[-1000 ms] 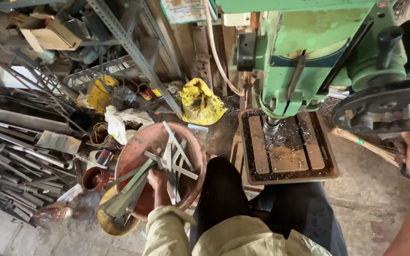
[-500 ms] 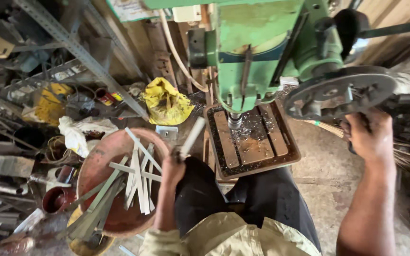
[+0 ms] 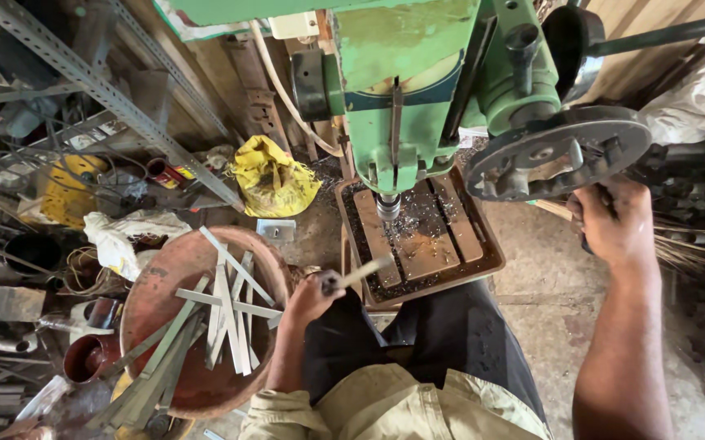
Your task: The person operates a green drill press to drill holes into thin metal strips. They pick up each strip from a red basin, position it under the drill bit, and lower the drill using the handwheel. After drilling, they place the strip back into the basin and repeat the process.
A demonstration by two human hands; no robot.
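Down at the drill press table [image 3: 430,253], the left hand [image 3: 310,297] was closed around one end of a flat metal strip [image 3: 364,273], its fingers wrapped tight on it. The strip angled up and to the right from the fist, its free end lying over the front left edge of the rusty, slotted table, short of the drill chuck [image 3: 387,206] that hung above a scatter of metal shavings. The right hand [image 3: 613,222] was curled shut on a dark feed handle [image 3: 587,243] just below the round grey handwheel [image 3: 556,152] on the side of the green drill press [image 3: 417,73]; how much of the handle lay inside the palm could not be told, since the fingers hid it.

Just left of the left hand sat a round rust-coloured pan [image 3: 161,281] holding a loose heap of more flat metal strips [image 3: 230,305], crossed over one another, with some longer ones hanging over its lower rim. Behind the pan lay a crumpled yellow bag [image 3: 271,175] and a white rag [image 3: 120,236] on the cluttered floor. The person's dark trousers [image 3: 442,342] and pale shirt [image 3: 385,407] filled the lower middle of the view, between the two arms.
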